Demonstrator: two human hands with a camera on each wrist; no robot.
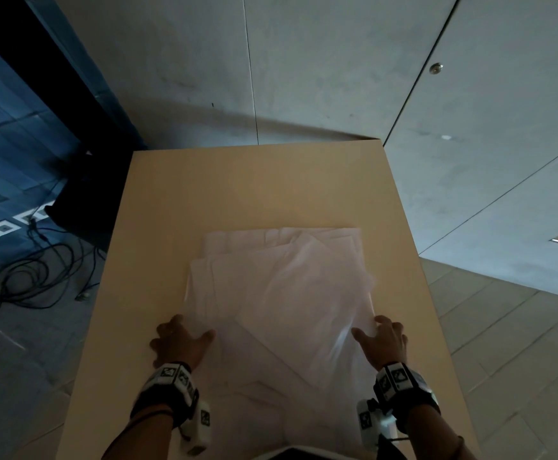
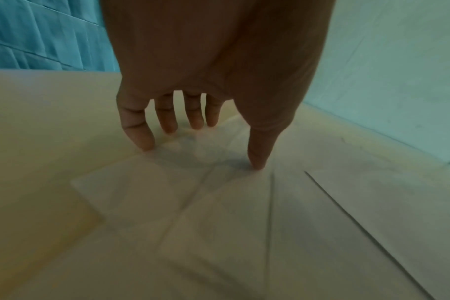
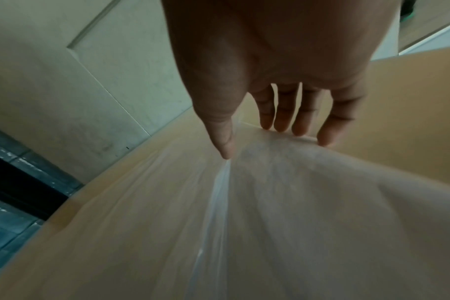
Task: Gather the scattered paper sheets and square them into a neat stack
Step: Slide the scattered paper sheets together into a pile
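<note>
Several white paper sheets point(image 1: 280, 293) lie overlapping and askew on the tan table point(image 1: 257, 184), blurred by motion. My left hand point(image 1: 179, 340) rests at the pile's left edge, fingers spread and straight, thumb tip on a sheet. In the left wrist view the left hand point(image 2: 200, 142) touches the paper sheets point(image 2: 193, 203) with fingertips and thumb. My right hand point(image 1: 382, 340) sits at the pile's right edge. In the right wrist view the right hand point(image 3: 267, 142) has its straight fingertips on the raised edge of the paper sheets point(image 3: 283, 192), thumb on top.
The table's left and right edges point(image 1: 413, 260) drop to the floor. Black cables point(image 1: 28, 273) and a dark box lie on the floor at the left. A grey wall point(image 1: 304, 61) stands behind the table's far edge.
</note>
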